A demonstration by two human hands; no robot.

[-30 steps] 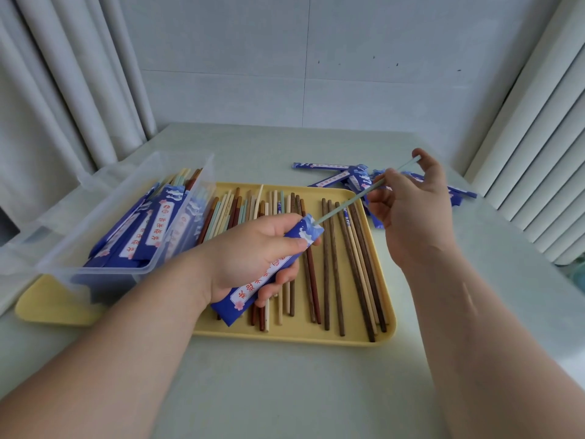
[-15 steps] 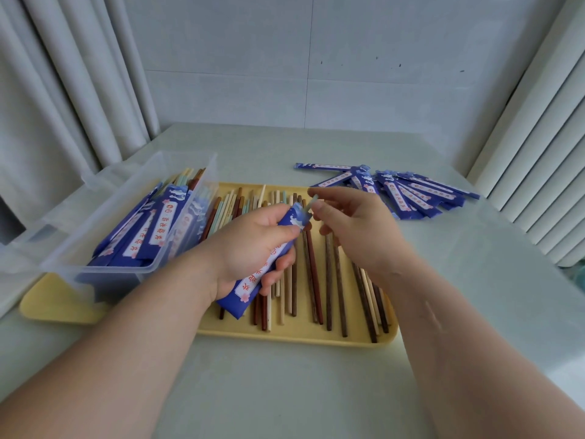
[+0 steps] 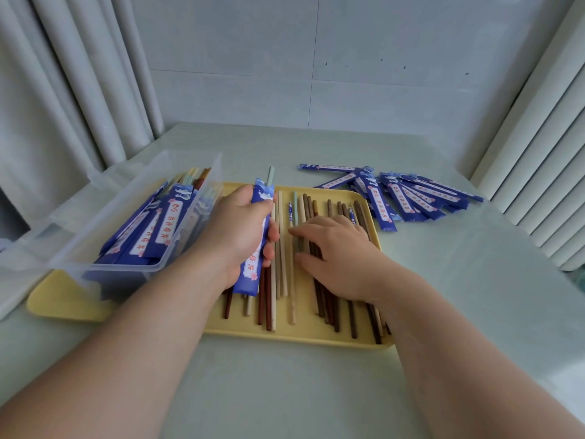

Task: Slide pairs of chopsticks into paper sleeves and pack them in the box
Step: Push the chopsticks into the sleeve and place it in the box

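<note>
My left hand (image 3: 239,231) grips a blue paper sleeve (image 3: 253,270) held nearly upright over the yellow tray (image 3: 300,339). A pale green chopstick tip (image 3: 270,175) pokes out of the sleeve's top. My right hand (image 3: 335,251) lies palm down on the loose chopsticks (image 3: 280,280) in the tray, fingers spread, touching a pale green one (image 3: 295,202). The chopsticks are brown, cream and green. A clear plastic box (image 3: 133,217) at the left holds several filled blue sleeves with stick ends showing.
A fan of empty blue sleeves (image 3: 408,198) lies on the table beyond the tray's right corner. The box rests on the tray's left end. Curtains hang at left and right, a white wall stands behind. The pale table (image 3: 285,391) stretches toward me.
My right hand pushed the green chopstick into the sleeve, let go and dropped onto the loose chopsticks. My left hand turned the sleeve from slanted to nearly upright.
</note>
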